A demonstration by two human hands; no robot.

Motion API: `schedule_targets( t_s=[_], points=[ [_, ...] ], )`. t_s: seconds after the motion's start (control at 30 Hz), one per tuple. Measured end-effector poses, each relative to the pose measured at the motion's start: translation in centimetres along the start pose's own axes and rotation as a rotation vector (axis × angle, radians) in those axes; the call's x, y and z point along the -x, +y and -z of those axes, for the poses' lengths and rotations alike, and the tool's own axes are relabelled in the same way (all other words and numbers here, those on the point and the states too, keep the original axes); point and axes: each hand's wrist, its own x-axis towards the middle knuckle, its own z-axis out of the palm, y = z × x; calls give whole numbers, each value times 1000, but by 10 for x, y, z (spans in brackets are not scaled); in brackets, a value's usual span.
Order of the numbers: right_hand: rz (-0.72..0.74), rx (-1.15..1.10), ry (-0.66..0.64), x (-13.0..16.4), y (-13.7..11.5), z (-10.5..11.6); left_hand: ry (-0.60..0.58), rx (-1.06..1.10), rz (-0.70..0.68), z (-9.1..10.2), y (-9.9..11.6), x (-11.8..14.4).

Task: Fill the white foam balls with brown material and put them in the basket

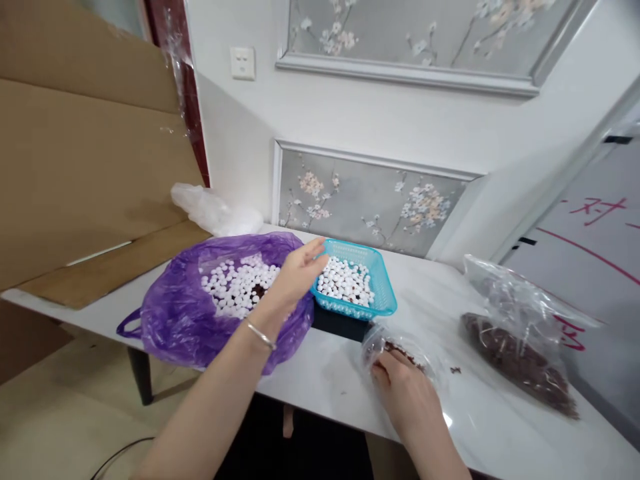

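At the lower right of the frame, the right hand [407,385] dips bent fingers into a small clear bag [371,344]; whether they pinch any brown bits [401,351], I cannot tell. Mid-frame, the left hand [295,275] is open, fingers extended, over the gap between a purple bag [175,327] at left and a blue basket [384,288] on the tabletop [423,275], both holding white pieces [345,280]. Beyond, a floral panel [350,193].

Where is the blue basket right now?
In the head view, the basket is just right of centre, beside the purple bag, with the left hand at its left edge.
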Motion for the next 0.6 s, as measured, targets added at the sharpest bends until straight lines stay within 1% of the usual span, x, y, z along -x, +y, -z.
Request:
schedule_targets(
  t_s=[0.13, 0.2, 0.23, 0.3, 0.4, 0.6],
  points=[
    [-48, -2, 5, 1, 0, 1, -89, -398, -45, 56, -9, 8],
    [-53, -6, -10, 0, -1, 0, -145, -574, -37, 73, -16, 15],
    [-47, -7, -19, -1, -1, -1, -174, -648, -29, 79, -21, 18],
    [-29, -10, -29, -1, -3, -3, -225, -777, -12, 82, -30, 23],
    [-5, -15, -11, 0, -4, -4, -270, -931, 14, 79, -42, 24],
    [28, -95, 109, 2, 2, -4, -346, -1110, 83, 68, -54, 14]
  ],
)
